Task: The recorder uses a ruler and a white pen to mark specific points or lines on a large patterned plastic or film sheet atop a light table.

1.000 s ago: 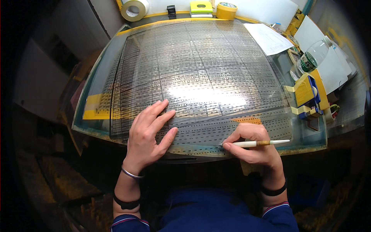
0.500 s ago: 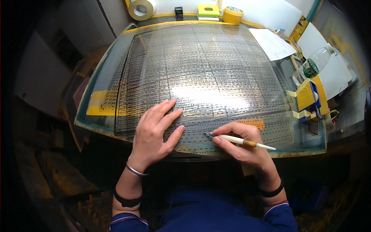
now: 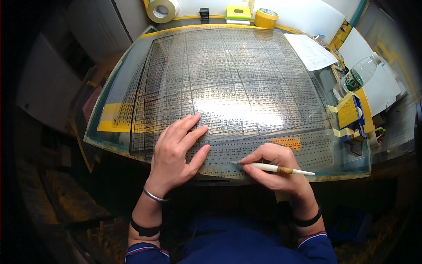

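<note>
A large clear sheet (image 3: 206, 57) printed with rows of small dark marks and long grid lines covers most of the table. My left hand (image 3: 176, 152) rests on its near part, fingers spread and palm down. In my right hand (image 3: 279, 165), thumb and fingers pinch a slim white pen-like tool (image 3: 299, 171) with a brown wrapped band and a grey metal tip. That tip points left and is at the marked rows near the table's front edge; whether it touches them I cannot tell. An orange strip (image 3: 288, 144) lies just beyond the right hand.
A tape roll (image 3: 163, 10), black clip (image 3: 204, 14), lime-green box (image 3: 238, 12) and yellow tub (image 3: 266, 19) line the back. At right are papers (image 3: 310, 52), a clear bottle (image 3: 358, 75) and a blue tape dispenser (image 3: 359, 116). Yellow tape (image 3: 113, 116) lies at left.
My right hand has shifted slightly toward me, bringing the tool's tip nearer the front edge. My left hand stays where it was.
</note>
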A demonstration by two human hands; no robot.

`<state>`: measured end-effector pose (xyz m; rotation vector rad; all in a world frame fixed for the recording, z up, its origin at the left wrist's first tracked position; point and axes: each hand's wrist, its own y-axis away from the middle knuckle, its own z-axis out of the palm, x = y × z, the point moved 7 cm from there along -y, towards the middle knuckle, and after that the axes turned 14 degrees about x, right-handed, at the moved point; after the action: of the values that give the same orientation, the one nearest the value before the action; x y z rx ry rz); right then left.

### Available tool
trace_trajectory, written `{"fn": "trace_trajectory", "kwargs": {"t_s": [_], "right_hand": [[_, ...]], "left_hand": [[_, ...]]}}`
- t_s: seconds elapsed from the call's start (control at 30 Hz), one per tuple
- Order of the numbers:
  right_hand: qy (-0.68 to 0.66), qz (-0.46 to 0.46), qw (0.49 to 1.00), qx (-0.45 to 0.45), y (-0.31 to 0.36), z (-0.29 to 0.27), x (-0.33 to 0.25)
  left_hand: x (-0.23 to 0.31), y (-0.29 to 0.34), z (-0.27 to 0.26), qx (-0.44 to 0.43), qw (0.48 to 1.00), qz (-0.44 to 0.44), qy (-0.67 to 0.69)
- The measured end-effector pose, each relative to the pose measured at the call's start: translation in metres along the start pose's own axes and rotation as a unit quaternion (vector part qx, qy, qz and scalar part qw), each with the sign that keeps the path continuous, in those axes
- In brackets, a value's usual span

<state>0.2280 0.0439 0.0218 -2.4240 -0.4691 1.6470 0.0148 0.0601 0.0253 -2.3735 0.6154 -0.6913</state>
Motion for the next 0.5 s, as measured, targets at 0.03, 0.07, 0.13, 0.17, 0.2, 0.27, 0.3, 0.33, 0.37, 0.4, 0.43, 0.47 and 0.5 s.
{"fn": "trace_trajectory", "kwargs": {"t_s": [0.03,0.07,0.13,0.17,0.2,0.27,0.3,0.33,0.37,0.4,0.43,0.47,0.5], "right_hand": [[0.015,-0.040,0.999,-0.010,-0.0006,-0.0004,-0.0041],[0.013,-0.026,1.000,0.004,-0.0010,-0.0012,-0.0028],[0.008,0.001,0.999,0.033,-0.0011,-0.0020,-0.0012],[0.009,0.004,0.999,0.034,-0.0013,-0.0020,-0.0004],[0.009,0.006,0.999,0.035,-0.0014,-0.0019,0.0004],[0.011,0.000,1.000,0.022,-0.0012,-0.0010,-0.0002],[0.013,-0.010,1.000,0.008,-0.0005,-0.0012,-0.0018],[0.014,-0.019,1.000,-0.007,0.0000,-0.0003,-0.0032],[0.011,-0.011,1.000,0.006,-0.0004,-0.0011,-0.0024],[0.009,-0.003,1.000,0.018,-0.0009,-0.0008,-0.0018],[0.007,0.005,0.999,0.030,-0.0012,-0.0015,-0.0007],[0.011,0.003,1.000,0.028,-0.0011,-0.0014,-0.0005],[0.015,0.000,1.000,0.026,-0.0009,-0.0015,-0.0001]], "left_hand": [[0.0001,-0.0003,-0.0003,0.000,1.000,-0.001,0.000],[0.0001,-0.0002,0.0000,0.000,1.000,0.000,-0.001],[0.0001,-0.0002,0.0006,-0.001,1.000,0.001,-0.002],[-0.0001,-0.0001,0.0008,-0.001,1.000,0.000,-0.003],[-0.0001,0.0000,0.0009,-0.001,1.000,0.000,-0.003],[-0.0001,0.0000,0.0008,0.002,1.000,0.002,-0.004],[-0.0001,0.0000,0.0006,0.006,1.000,0.005,-0.005],[0.0001,-0.0001,0.0002,0.009,1.000,0.007,-0.007],[0.0003,-0.0004,0.0005,0.010,1.000,0.008,-0.007],[0.0006,-0.0006,0.0006,0.010,1.000,0.008,-0.007],[0.0008,-0.0008,0.0008,0.010,1.000,0.008,-0.008],[0.0008,-0.0010,0.0007,0.010,1.000,0.008,-0.008],[0.0009,-0.0009,0.0006,0.010,1.000,0.008,-0.007]]}}
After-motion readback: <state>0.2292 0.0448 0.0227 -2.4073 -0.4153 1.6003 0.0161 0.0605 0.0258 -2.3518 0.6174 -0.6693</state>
